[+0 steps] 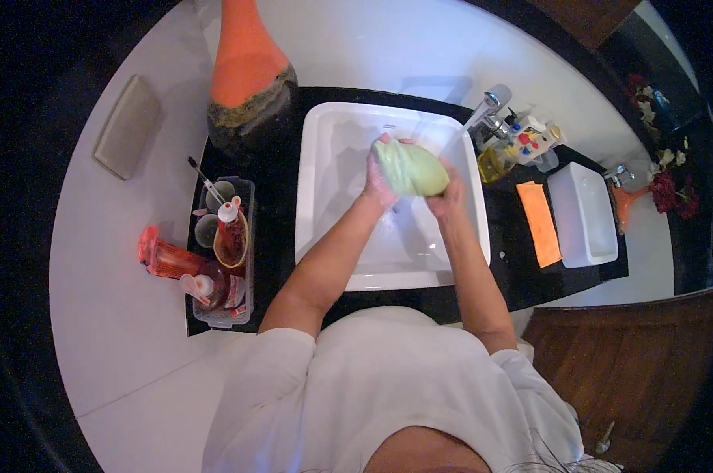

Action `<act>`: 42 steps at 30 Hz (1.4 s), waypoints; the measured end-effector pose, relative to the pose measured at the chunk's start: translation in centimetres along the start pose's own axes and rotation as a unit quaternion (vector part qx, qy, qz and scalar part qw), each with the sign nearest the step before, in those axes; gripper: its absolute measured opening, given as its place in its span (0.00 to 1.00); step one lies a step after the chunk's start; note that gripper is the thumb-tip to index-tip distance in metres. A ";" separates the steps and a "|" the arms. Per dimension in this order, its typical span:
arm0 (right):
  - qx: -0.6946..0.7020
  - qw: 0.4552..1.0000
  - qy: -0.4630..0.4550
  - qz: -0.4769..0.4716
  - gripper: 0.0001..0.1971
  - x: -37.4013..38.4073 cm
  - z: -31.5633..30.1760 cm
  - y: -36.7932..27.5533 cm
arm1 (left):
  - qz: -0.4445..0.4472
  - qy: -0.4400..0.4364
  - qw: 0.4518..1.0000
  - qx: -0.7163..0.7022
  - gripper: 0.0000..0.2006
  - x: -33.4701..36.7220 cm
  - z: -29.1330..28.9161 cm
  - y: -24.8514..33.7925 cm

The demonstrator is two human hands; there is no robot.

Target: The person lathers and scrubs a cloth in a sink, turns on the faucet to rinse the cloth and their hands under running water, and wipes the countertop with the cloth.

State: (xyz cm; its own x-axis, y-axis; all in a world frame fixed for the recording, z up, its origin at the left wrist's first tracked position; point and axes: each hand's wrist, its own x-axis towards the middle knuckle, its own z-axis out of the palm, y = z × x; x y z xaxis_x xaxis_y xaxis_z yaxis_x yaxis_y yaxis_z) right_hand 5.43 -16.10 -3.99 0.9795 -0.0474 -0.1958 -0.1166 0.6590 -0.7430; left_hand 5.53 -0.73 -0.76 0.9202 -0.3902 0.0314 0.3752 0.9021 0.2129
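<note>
Over the white sink [313,236], I hold a pale green, rounded thing [410,169] with a wet-looking, folded surface like cloth; its exact kind I cannot make out. My left hand [378,180] is closed on its left side, with whitish foam on the skin. Around its right end curl the fingers of my right hand [449,199], slightly blurred. Both hands are above the basin floor. The chrome faucet [490,106] stands at the sink's back right corner, near my right hand.
A plastic basket [246,303] with bottles, cups and a toothbrush stands left on the black counter [274,205]. Behind it rises an orange and dark vase [250,67]. At right are a yellow liquid bottle [494,164], an orange cloth [539,225] and another white basin [569,221].
</note>
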 end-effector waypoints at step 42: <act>-0.756 0.490 -0.324 -0.288 0.10 -5.9 2.2 11.4 | -0.069 -0.016 0.494 0.866 0.21 0.1 -0.7 -2.6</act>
State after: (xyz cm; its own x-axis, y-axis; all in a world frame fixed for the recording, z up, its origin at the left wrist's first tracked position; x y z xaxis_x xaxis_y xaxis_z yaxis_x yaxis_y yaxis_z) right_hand -1.33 -6.64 -9.86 0.7101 0.6734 0.2056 0.7022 -0.6562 -0.2761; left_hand 4.74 -2.97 -2.03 0.8865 -0.4536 -0.0916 -0.2493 -0.6349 0.7312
